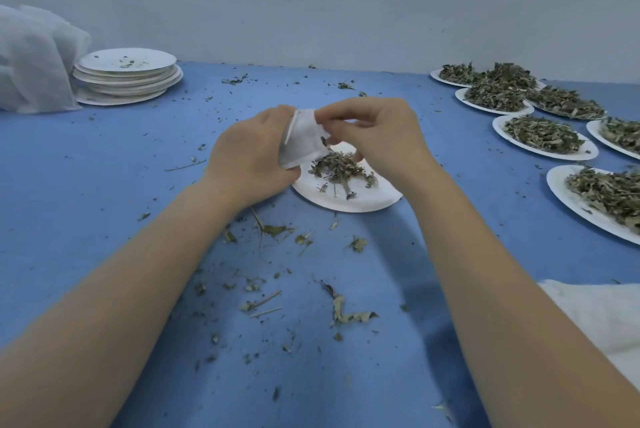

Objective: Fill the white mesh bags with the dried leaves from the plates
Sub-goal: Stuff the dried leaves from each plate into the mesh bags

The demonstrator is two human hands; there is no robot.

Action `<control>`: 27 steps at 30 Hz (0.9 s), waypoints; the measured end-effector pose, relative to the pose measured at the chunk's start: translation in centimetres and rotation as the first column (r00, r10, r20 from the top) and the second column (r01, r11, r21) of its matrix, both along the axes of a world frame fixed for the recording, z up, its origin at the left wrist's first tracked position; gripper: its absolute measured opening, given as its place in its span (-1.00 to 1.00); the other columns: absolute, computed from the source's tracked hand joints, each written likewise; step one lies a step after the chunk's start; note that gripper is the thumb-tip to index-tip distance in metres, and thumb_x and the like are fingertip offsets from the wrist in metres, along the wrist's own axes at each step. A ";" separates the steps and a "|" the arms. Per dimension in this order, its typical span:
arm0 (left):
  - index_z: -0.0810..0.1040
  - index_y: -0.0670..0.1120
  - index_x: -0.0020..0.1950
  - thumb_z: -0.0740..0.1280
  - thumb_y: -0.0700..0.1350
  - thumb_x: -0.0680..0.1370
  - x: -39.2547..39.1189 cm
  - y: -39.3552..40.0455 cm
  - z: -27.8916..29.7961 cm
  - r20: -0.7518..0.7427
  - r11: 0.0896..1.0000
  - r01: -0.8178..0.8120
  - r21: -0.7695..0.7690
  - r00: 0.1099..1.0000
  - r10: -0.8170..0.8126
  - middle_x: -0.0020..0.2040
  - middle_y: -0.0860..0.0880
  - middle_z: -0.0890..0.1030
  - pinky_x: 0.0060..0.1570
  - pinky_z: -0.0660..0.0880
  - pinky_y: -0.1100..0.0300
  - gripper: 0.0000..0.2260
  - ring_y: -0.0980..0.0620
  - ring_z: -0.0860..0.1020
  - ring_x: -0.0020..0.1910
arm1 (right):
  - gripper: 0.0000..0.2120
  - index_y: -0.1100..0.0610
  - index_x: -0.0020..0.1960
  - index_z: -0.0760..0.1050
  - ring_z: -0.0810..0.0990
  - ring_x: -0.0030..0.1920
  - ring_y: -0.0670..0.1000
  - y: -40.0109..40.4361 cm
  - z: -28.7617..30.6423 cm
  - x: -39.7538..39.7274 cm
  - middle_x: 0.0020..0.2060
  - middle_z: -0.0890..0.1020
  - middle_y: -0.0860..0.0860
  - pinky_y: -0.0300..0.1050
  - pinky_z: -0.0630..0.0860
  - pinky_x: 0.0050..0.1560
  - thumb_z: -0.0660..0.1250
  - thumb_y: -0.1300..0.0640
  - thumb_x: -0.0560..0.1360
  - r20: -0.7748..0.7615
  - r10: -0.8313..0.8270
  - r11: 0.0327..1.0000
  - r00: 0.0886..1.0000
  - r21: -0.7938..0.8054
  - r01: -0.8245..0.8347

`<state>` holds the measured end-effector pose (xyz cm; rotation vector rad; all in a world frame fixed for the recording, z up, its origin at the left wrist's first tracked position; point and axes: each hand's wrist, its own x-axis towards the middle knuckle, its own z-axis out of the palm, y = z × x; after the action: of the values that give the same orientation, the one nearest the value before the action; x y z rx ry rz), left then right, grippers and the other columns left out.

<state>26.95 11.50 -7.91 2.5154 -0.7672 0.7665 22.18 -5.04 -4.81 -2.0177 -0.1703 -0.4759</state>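
Blue table against a pale wall: a bag being filled at centre.
I see the white mesh bag (302, 136) gripped by the left hand (251, 154) over the paper plate (346, 200), while the right hand (375, 136) pinches its limp rim open. Risk as I judge it: the soft mouth may sag shut, so brittle dried leaves (337, 168) would spill among the scattered crumbs (273, 230). Heaped plates (543, 131) lie far right; a stack of emptied plates (128, 76) and gauzy bags (33, 57) far left.
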 end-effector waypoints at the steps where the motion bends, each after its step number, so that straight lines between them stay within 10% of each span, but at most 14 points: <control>1: 0.44 -0.15 0.26 0.43 -0.14 0.36 0.1 0.2 -0.1 0.021 1.000 -0.004 0.014 1.000 0.004 0.07 -0.14 0.57 -0.22 0.36 0.09 -0.52 -0.22 0.52 -0.08 | -0.73 -0.13 -0.18 0.62 0.56 -0.35 -0.24 -0.4 -0.2 0.3 -0.32 0.63 -0.30 -0.45 0.39 -0.36 0.32 0.24 0.47 0.023 -0.061 0.998 0.998 -0.028 0.062; 4: 0.50 -0.25 0.16 0.43 -0.20 0.34 0.1 0.4 -0.2 0.100 0.991 0.022 0.131 0.994 -0.035 -0.10 -0.23 0.57 -0.27 0.39 0.02 -0.59 -0.24 0.53 -0.20 | -0.75 -0.10 0.04 0.60 0.51 -0.21 -0.26 -1.0 -1.2 1.1 -0.03 0.64 -0.20 -0.48 0.38 -0.18 0.23 0.17 0.54 0.013 -0.208 0.947 0.978 -0.249 0.205; 8: 0.51 -0.29 0.11 0.44 -0.23 0.33 0.1 0.3 -0.5 0.134 0.987 -0.013 0.159 0.991 -0.008 -0.18 -0.25 0.54 -0.38 0.35 0.05 -0.62 -0.24 0.51 -0.28 | -0.65 0.04 0.34 0.43 0.40 0.30 0.02 -0.8 -2.5 1.8 0.30 0.47 -0.05 -0.17 0.31 0.19 0.08 0.17 0.60 -0.210 -0.141 0.755 0.967 -0.655 -0.032; 18: 0.43 -0.17 0.21 0.42 -0.13 0.37 1.0 0.8 -1.3 0.067 0.995 -0.076 0.060 0.995 0.072 -0.03 -0.16 0.54 -0.30 0.28 0.11 -0.56 -0.20 0.49 -0.13 | -0.52 -0.09 0.32 0.44 0.46 0.14 -0.04 -1.3 -0.9 1.0 0.20 0.50 -0.07 -0.19 0.30 -0.05 0.35 -0.17 0.43 -0.332 -0.218 0.750 0.918 -0.658 -0.059; 27: 0.41 -0.16 0.24 0.39 -0.10 0.40 0.8 0.7 -1.4 0.067 0.993 -0.060 0.101 0.996 0.053 -0.01 -0.16 0.53 -0.29 0.31 0.10 -0.56 -0.22 0.49 -0.13 | -0.85 0.05 0.02 0.66 0.47 -0.28 -0.10 -0.7 -1.9 1.1 -0.31 0.59 -0.06 -0.45 0.31 -0.42 0.40 0.12 0.46 -0.248 -0.181 0.796 0.952 -0.606 -0.006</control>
<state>27.75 12.19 -9.30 2.6256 -0.7783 0.8508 23.28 -5.78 -6.67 -2.7117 -0.0401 -0.1724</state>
